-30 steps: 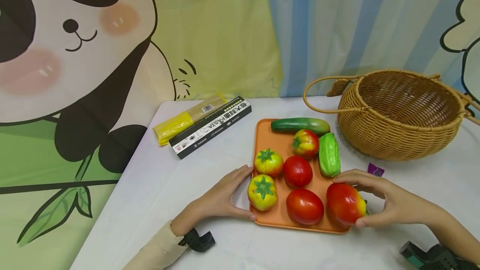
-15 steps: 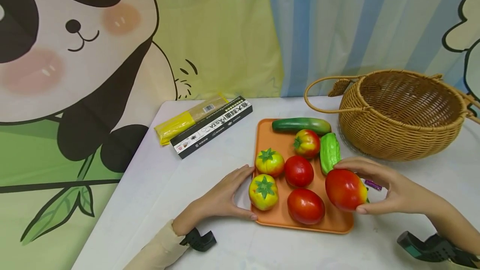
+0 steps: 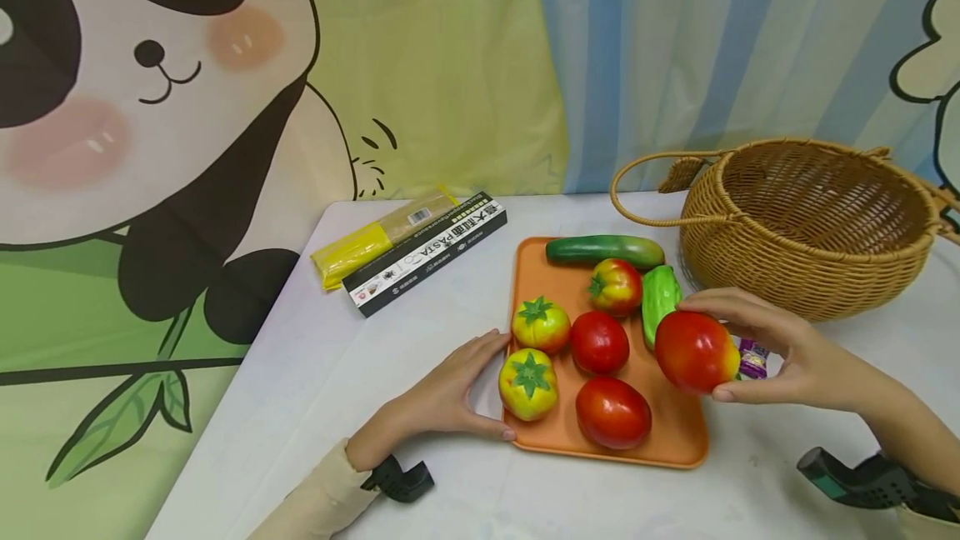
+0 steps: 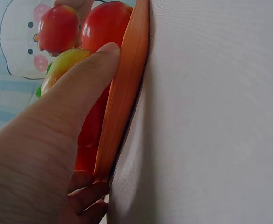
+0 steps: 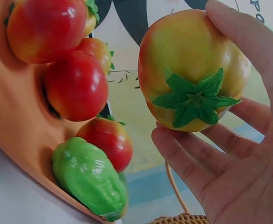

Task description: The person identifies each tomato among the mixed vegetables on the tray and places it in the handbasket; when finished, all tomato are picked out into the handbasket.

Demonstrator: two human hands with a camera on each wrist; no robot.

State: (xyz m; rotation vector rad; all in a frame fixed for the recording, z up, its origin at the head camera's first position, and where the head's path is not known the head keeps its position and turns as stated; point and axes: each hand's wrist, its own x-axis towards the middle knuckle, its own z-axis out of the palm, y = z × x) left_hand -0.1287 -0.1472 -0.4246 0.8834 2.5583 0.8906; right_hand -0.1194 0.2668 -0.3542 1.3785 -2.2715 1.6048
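My right hand (image 3: 791, 352) holds a red tomato with a yellow stem end (image 3: 693, 352) above the orange tray's right side. The right wrist view shows the green leafy top of this tomato (image 5: 192, 70) between thumb and fingers. My left hand (image 3: 442, 394) rests at the left edge of the orange tray (image 3: 675, 432), thumb and fingertips touching the rim (image 4: 122, 102), thumb spread from the fingers. On the tray lie two yellow tomatoes with green tops, several red ones such as the front tomato (image 3: 613, 412), a cucumber (image 3: 604, 252) and a light green bumpy vegetable (image 3: 660, 305).
A wicker basket (image 3: 802, 273) with loop handles stands behind the tray on the right. Beyond the held tomato lies a small purple packet (image 3: 753, 358). At the back left are a black-and-white pasta box (image 3: 426, 255) and a yellow pack (image 3: 360, 252).
My right hand has lifted its tomato from the tray's front right corner, up and slightly away from me. My left hand has stayed at the tray edge.
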